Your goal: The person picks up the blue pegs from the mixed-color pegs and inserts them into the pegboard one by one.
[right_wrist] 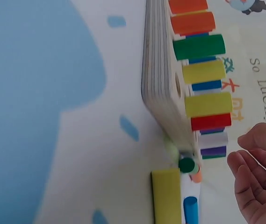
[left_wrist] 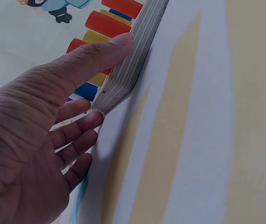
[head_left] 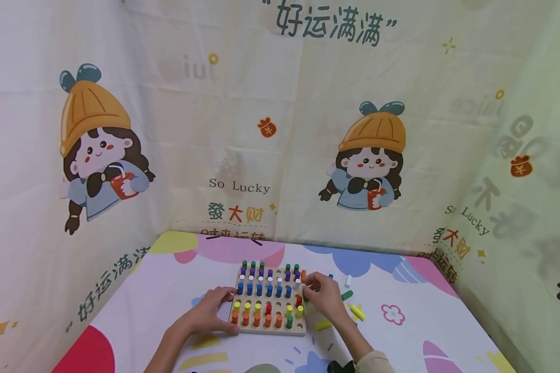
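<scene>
A wooden pegboard (head_left: 266, 330) lies on the table, filled with rows of green, purple, white, blue, yellow and orange pegs. My left hand (head_left: 208, 311) holds its near left corner, thumb along the near edge and fingers by the left edge. Over the right edge reaches my right hand (head_left: 325, 292). Its thumb and forefinger are loosely bent, tips close beside a white peg (right_wrist: 214, 140) standing in the board. Nothing shows between those fingertips in the right wrist view. Close to that white peg stands a red peg (right_wrist: 211, 122); two pegs, green (head_left: 290, 321) and red (head_left: 268, 309), stand among other colours.
Loose pegs lie right of the board: a white peg (head_left: 348, 281), a green peg (head_left: 347, 295) and yellow pegs (head_left: 357, 312), (right_wrist: 166, 196). A blue peg (right_wrist: 190, 210) lies there too. Printed curtains (head_left: 303, 155) hang behind the patterned table (head_left: 392, 342).
</scene>
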Motion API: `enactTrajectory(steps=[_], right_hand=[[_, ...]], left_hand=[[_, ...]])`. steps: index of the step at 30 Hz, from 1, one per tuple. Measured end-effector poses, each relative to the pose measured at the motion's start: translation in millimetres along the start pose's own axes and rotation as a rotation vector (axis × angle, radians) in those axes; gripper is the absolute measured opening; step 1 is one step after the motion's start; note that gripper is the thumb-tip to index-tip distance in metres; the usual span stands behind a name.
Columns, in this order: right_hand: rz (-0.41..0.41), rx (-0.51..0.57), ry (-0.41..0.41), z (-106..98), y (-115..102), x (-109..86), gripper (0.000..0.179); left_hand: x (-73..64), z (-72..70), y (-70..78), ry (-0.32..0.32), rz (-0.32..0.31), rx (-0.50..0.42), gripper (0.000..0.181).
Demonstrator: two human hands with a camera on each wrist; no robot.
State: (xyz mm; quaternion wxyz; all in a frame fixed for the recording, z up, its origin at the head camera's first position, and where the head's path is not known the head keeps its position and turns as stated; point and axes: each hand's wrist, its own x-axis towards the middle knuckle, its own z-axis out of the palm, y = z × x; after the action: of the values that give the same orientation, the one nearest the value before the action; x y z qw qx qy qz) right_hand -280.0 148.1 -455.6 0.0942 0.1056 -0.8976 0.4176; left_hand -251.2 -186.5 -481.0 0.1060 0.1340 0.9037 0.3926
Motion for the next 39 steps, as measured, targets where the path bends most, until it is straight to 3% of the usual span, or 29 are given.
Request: enactTrajectory(steps=[9, 17, 29, 39], right_hand=[[0.071, -0.021, 0.001, -5.1, 11.2, 0.4, 0.017], [0.025, -0.067, 0.010, -10.3, 28.1, 2.1, 0.022], [0.097, -0.116, -0.024, -18.0, 37.1, 8.6, 0.028], [0.066, -0.173, -0.044, -18.4, 44.4, 17.5, 0.035]], left_hand=[[-0.9, -0.6, 0.0, -0.003, 0.013, 0.000, 0.092], [-0.3, -0.9, -0.4, -0.004, 0.021, -0.003, 0.093], [0.3, -1.6, -2.2, -0.004, 0.044, 0.006, 0.091], [-1.8, -2.2, -0.4, -0.007, 0.032, -0.006, 0.090]])
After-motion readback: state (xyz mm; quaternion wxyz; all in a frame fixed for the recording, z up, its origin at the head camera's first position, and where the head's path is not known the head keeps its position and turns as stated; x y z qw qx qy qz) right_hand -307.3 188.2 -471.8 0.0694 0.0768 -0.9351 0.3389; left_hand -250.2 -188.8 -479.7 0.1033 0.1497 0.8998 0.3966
